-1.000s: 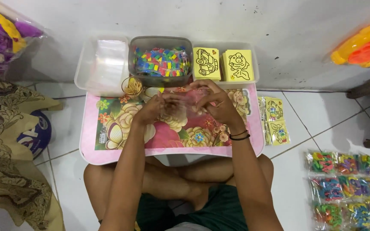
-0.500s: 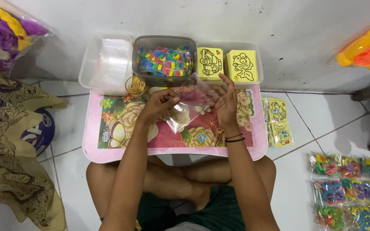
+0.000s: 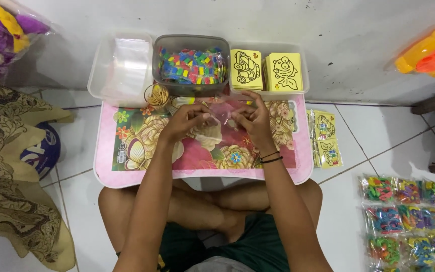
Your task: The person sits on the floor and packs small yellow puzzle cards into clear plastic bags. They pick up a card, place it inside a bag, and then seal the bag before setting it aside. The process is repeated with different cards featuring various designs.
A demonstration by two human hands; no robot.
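A small clear plastic bag (image 3: 216, 121) is held above the middle of the pink flowered bench (image 3: 202, 174), pinched from both sides. The left hand (image 3: 185, 122) grips its left edge with the fingers (image 3: 201, 115) curled and pressed together on the film; the right hand (image 3: 251, 118) takes the right edge, thumb and forefinger closed on it, the other fingers loosely spread upward. What lies inside the bag cannot be told.

At twelve o'clock from the hands a grey tub (image 3: 191, 65) is seen, filled with small blocks in red, blue, yellow and green. At eleven o'clock a clear tub (image 3: 119, 70) is stacked with flat transparent bags. At one o'clock a third clear tub (image 3: 268, 71) carries two piles of square yellow cards, each printed with a black line drawing. Just in front of the grey tub, at eleven o'clock and near the left hand, a bunch of rubber bands (image 3: 158, 94) is lying on the bench.

At three o'clock, on the tiled floor, a clear packet of yellow cards (image 3: 327, 138) is lying. At four o'clock, well apart, rows of sealed packets of coloured pieces (image 3: 409, 219) are laid out.
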